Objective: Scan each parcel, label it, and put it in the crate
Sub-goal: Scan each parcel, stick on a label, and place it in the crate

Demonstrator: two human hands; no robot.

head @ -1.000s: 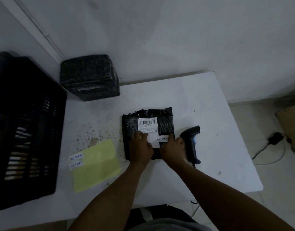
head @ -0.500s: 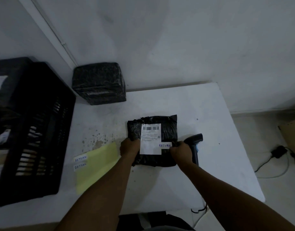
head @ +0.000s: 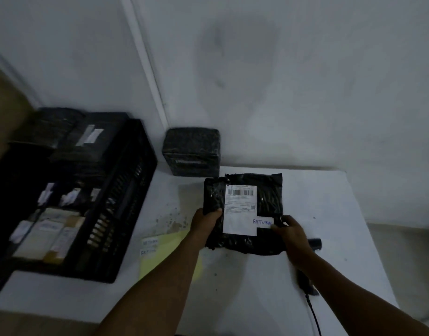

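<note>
The crate [head: 126, 190] sits at frame left, a wrapped box [head: 191, 151] just right of it. The parcel [head: 242, 212] lies at centre; the scanner [head: 314, 243] is lower right.

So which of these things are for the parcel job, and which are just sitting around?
For the job:
- flat parcel, held by the left hand and right hand
- RETURN sticker on it
- crate
- scanner
- sticker sheet
- boxy parcel, waiting by the wall

Just lying about:
- table
- scanner cable

Both forearms extended forward. Left hand [head: 207, 220] curled, thumb seen on top. Right hand [head: 290, 232] curled, fingertips pinched.
</note>
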